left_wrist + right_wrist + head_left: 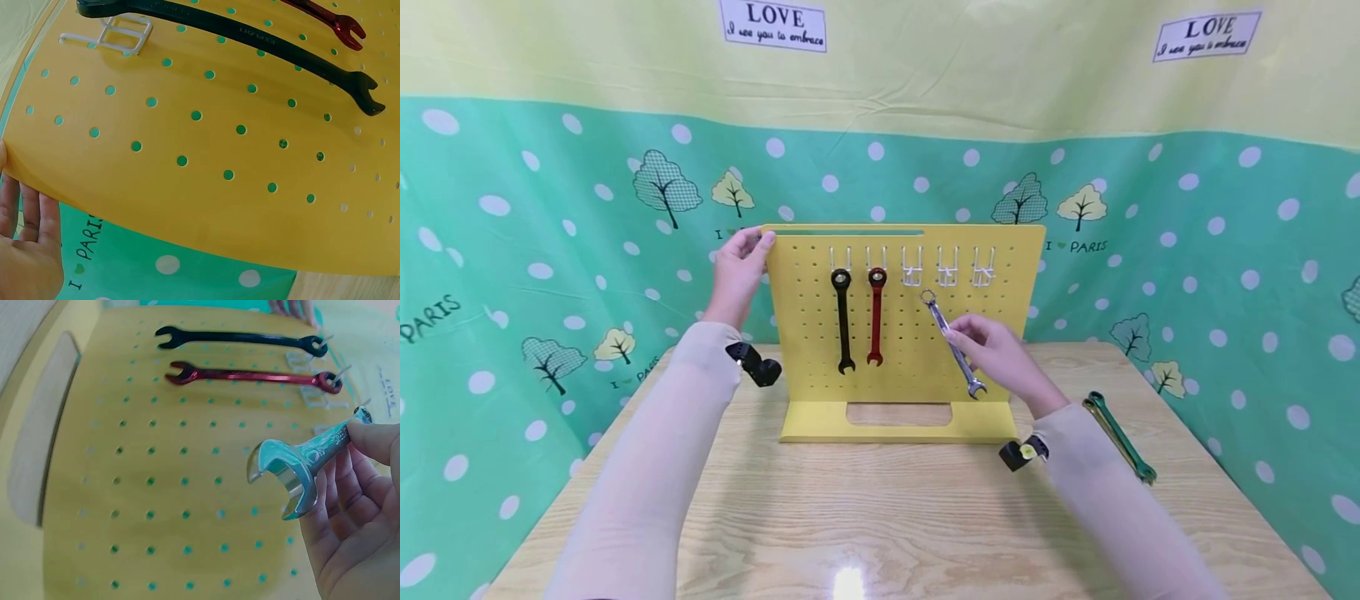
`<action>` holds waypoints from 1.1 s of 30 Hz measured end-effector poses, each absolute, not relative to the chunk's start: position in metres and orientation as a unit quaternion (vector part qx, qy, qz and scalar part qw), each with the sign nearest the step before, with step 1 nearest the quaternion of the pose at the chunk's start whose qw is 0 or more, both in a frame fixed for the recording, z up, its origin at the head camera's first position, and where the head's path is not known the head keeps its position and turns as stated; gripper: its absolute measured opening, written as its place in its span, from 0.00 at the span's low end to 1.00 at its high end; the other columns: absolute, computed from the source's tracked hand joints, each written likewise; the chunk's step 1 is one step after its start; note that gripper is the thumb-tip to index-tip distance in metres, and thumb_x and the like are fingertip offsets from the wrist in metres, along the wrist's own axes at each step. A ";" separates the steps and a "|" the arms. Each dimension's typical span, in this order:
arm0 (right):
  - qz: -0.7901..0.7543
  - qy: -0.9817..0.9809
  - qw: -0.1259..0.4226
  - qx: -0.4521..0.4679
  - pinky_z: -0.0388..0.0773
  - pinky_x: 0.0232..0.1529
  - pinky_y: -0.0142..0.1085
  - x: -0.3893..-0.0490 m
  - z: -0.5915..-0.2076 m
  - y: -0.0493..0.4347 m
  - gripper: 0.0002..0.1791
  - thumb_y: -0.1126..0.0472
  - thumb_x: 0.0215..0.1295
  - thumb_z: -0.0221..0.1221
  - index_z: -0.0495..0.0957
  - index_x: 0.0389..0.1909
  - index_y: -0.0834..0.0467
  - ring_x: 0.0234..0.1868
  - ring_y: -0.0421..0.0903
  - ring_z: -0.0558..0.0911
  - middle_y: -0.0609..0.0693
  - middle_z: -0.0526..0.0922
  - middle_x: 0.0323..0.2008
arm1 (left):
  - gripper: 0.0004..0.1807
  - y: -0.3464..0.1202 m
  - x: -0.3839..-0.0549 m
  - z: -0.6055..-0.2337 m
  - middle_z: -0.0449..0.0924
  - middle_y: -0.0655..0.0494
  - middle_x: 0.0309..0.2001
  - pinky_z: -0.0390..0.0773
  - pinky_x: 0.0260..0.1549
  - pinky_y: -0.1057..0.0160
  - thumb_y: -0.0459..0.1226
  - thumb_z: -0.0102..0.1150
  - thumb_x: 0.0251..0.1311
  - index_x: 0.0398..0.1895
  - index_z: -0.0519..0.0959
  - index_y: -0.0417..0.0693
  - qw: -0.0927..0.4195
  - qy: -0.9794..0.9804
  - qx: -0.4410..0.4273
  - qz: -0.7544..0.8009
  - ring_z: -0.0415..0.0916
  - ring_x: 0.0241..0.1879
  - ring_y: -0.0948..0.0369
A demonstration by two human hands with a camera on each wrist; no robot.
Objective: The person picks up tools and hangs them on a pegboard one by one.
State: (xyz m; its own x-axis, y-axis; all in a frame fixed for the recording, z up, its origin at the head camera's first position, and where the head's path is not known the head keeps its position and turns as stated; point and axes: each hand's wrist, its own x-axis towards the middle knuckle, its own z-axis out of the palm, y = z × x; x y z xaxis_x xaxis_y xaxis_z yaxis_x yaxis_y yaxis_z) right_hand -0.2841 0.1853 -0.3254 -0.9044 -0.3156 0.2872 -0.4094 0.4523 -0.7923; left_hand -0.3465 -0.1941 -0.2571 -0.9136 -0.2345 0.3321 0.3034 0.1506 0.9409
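My left hand (736, 279) grips the upper left corner of a yellow pegboard (808, 333), thumb in front and fingers behind the edge. In my right hand (1003, 357) a silver combination wrench (938, 317) is pinched by its shaft. It slants in front of the board, ring end up and left, just below the white hooks (912, 275). The right wrist view shows its open jaw end (284, 472) close up. A black wrench (843, 321) and a red wrench (876, 321) hang side by side from hooks on the left, ring ends up.
A green wrench (1120, 437) and a gold-coloured one (1105, 423) lie together on the wooden table (760, 517) to the right, beside my right forearm. The board stands on a yellow base (895, 434). A dotted green and yellow curtain (550, 267) hangs behind.
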 end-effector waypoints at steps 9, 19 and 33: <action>0.503 -0.833 0.059 0.221 0.83 0.34 0.45 -0.285 -0.305 0.165 0.18 0.47 0.74 0.57 0.78 0.50 0.59 0.36 0.53 0.77 0.55 0.80 0.37 | 0.27 -0.193 -0.349 -0.256 0.77 0.52 0.56 0.76 0.58 0.59 0.54 0.56 0.68 0.64 0.75 0.51 0.207 -0.725 -0.021 -0.657 0.76 0.53 0.58; 0.521 -0.822 0.063 0.221 0.84 0.33 0.44 -0.291 -0.304 0.153 0.17 0.51 0.74 0.58 0.79 0.49 0.62 0.35 0.51 0.77 0.55 0.79 0.35 | 0.27 -0.193 -0.347 -0.257 0.77 0.51 0.56 0.75 0.58 0.58 0.54 0.56 0.69 0.64 0.75 0.50 0.209 -0.725 -0.026 -0.655 0.76 0.53 0.58; 0.548 -0.813 0.043 0.192 0.85 0.39 0.51 -0.301 -0.317 0.148 0.14 0.53 0.75 0.58 0.78 0.48 0.60 0.39 0.53 0.78 0.56 0.79 0.38 | 0.27 -0.193 -0.347 -0.258 0.77 0.51 0.56 0.76 0.58 0.59 0.54 0.56 0.69 0.64 0.75 0.50 0.210 -0.728 -0.023 -0.652 0.76 0.53 0.58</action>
